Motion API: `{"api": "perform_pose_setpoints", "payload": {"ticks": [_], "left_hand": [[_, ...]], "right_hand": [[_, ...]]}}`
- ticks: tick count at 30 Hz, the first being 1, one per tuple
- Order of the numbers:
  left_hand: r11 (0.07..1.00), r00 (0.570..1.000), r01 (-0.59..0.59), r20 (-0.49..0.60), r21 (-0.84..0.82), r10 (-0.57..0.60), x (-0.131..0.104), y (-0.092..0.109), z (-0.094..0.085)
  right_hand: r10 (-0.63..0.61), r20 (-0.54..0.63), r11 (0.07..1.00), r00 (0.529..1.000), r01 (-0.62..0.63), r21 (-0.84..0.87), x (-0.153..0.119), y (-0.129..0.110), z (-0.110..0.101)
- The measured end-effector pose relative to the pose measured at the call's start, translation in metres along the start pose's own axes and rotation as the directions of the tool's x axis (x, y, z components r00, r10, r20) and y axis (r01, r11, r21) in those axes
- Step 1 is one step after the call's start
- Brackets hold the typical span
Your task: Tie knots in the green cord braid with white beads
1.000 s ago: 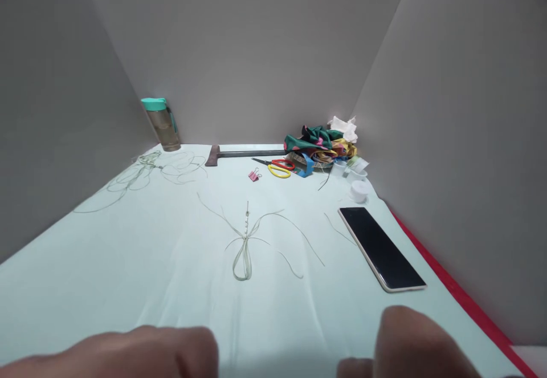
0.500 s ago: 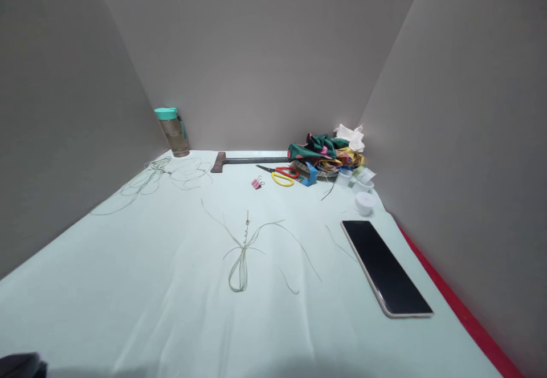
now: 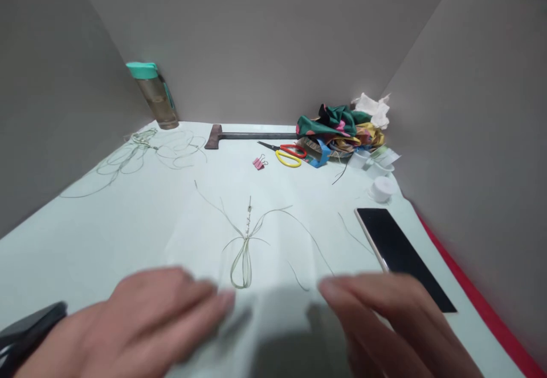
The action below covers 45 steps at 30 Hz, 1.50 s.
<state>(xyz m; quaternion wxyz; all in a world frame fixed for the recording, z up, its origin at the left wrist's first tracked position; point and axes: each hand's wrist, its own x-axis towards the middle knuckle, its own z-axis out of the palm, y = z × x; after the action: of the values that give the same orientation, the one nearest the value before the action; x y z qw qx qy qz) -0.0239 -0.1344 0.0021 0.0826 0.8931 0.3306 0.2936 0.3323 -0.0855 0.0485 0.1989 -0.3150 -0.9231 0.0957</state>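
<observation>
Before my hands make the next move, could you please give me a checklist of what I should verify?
1. Left hand and right hand free: ok, no held thing shows.
2. Cord on the table: ok.
3. No loose strand nearby: not ok, one lies right of the cord.
4. Scissors close by: not ok, far back.
5. Phone untouched: cannot tell, the right hand overlaps it in view.

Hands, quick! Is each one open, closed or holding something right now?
Left hand: can't tell open or closed; nothing seen in it.
Right hand: can't tell either; the string reaches near it.
</observation>
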Motion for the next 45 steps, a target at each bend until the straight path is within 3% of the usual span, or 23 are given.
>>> {"api": "perform_pose_setpoints", "payload": {"ticks": [1, 4, 8, 15, 26, 32, 39, 45], "left_hand": [[0.998, 0.999, -0.050, -0.012, 0.044, 0.051, 0.010, -0.013, 0.002], [0.991, 0.999, -0.025, -0.040, 0.129, 0.030, 0.046, -0.052, 0.011], [0.991, 0.994, -0.081, 0.080, 0.104, 0.073, 0.076, -0.076, 0.022], [0.993, 0.982, -0.115, 0.152, 0.015, 0.111, 0.082, -0.076, 0.025], [0.992, 0.983, -0.107, 0.142, -0.066, 0.115, 0.088, -0.074, 0.030], [0.993, 0.987, -0.023, 0.152, -0.112, 0.040, 0.087, -0.065, 0.027], [0.986, 0.982, 0.098, 0.175, -0.132, -0.075, 0.093, -0.062, 0.024], [0.981, 0.978, 0.088, 0.199, -0.170, -0.053, 0.091, -0.064, 0.026]], "right_hand": [[0.008, 0.012, 1.000, 1.000, -0.007, -0.003, 0.009, -0.002, 0.008], [0.022, 0.049, 0.999, 0.999, -0.020, -0.037, 0.036, -0.003, 0.025], [0.032, 0.098, 0.997, 0.995, -0.025, -0.073, 0.049, 0.009, 0.037], [-0.018, 0.168, 0.997, 0.986, 0.029, -0.066, 0.051, 0.025, 0.059], [-0.075, 0.028, 0.997, 0.997, 0.075, 0.002, 0.055, 0.037, 0.085], [-0.039, 0.001, 0.996, 0.999, 0.039, 0.079, 0.053, 0.029, 0.086], [0.071, 0.059, 0.973, 0.996, -0.082, 0.216, 0.055, 0.023, 0.077], [0.105, 0.134, 0.948, 0.985, -0.140, 0.287, 0.055, 0.022, 0.074]]}}
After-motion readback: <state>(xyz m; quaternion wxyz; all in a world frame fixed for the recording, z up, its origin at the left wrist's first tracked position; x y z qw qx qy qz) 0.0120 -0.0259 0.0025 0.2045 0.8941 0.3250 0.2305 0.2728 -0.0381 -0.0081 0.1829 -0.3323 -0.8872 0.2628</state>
